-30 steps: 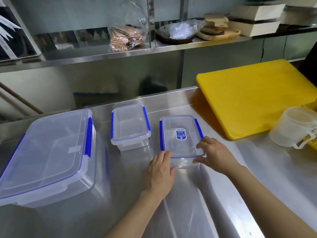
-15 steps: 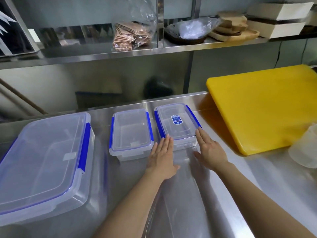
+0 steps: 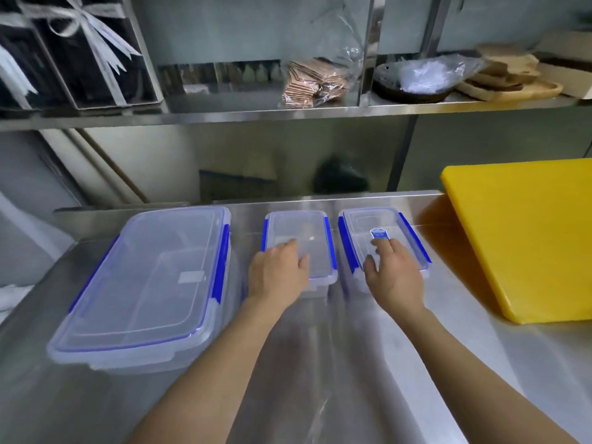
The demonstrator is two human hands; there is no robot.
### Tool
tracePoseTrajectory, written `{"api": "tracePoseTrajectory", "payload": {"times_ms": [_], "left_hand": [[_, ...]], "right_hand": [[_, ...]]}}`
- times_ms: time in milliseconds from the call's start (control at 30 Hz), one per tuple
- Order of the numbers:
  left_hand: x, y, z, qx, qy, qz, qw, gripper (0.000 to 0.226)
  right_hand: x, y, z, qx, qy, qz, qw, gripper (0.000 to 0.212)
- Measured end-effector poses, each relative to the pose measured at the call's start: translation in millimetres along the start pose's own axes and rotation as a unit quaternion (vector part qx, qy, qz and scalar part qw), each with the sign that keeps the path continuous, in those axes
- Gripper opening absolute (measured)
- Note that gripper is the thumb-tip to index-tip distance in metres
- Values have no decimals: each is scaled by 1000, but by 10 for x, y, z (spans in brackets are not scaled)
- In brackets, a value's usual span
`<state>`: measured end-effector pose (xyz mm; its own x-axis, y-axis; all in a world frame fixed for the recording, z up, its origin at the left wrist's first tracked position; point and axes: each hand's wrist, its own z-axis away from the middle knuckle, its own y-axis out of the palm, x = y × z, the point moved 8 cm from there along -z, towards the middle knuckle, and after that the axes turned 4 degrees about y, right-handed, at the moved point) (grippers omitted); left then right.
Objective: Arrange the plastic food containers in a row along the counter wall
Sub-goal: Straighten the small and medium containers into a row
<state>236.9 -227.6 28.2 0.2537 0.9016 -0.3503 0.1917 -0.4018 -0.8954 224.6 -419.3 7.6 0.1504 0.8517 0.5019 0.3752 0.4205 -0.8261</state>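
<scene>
Gleaming steel tabletop point(image 3: 320, 363) under a cluttered shelf point(image 3: 224, 115); three lidded containers point(image 3: 381, 238) lined left of the yellow board point(image 3: 528, 238), near the wall; left hand point(image 3: 277, 272) and right hand point(image 3: 392, 274) flat on the two small lids, grip loose, holding nothing.

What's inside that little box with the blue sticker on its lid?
Through the clear lid, the small container with the sticker looks empty, with only its own bottom showing. The right hand lies flat on the near half of the lid and hides what is beneath it.

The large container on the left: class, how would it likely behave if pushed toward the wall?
The large container looks empty through its clear lid, so it is probably light. On the smooth steel counter it would likely slide easily. Its low, wide shape makes tipping unlikely.
</scene>
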Motion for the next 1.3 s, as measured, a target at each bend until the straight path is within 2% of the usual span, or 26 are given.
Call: {"api": "tracePoseTrajectory", "payload": {"times_ms": [100, 167, 267, 333, 400, 500, 700, 900, 967, 1033, 1100, 1167, 1233, 1300], "left_hand": [[527, -493, 70, -91, -51, -15, 994, 32], [831, -655, 177, -107, -73, -22, 991, 45], [1261, -565, 377, -9, -104, -70, 992, 68], [1569, -457, 547, 50, -140, -90, 985, 71], [1809, -395, 710, 76, -175, -92, 977, 72], [1990, -409, 863, 72, -189, -120, 972, 71], [2211, -543, 929, 44, -206, -157, 965, 69], [2456, -599, 906, 51, -211, -148, 965, 74], [2452, -609, 877, 53, -214, -141, 965, 73], [2349, -683, 812, 18, -210, -121, 970, 67], [2082, -775, 691, -56, -188, -60, 979, 57], [1687, -774, 534, -117, -153, 39, 980, 46], [1299, -602, 387, -112, -125, 119, 979, 39], [1049, -271, 269, -49, -131, 191, 972, 44]], "right_hand": [[550, 264, 140, 67, -28, -90, 993, 29], [893, 521, 304, 131, -36, -148, 980, 35], [1393, 978, 629, 253, -22, -244, 936, 55], [1734, 1248, 864, 324, -43, -281, 903, 61], [1974, 1471, 1079, 380, -65, -289, 876, 65], [2096, 1653, 1228, 396, -48, -287, 871, 75], [2333, 1813, 1289, 423, -63, -276, 861, 80], [2508, 1881, 1264, 442, -77, -259, 855, 78], [2476, 1791, 1175, 448, -82, -262, 851, 70], [2324, 1612, 950, 390, -79, -254, 882, 46], [2026, 1340, 635, 257, -54, -232, 936, 28], [1684, 1073, 382, 129, -32, -189, 973, 24], [1350, 888, 219, 44, -7, -139, 989, 27], [1038, 811, 118, 13, 26, -81, 996, 34]]}}
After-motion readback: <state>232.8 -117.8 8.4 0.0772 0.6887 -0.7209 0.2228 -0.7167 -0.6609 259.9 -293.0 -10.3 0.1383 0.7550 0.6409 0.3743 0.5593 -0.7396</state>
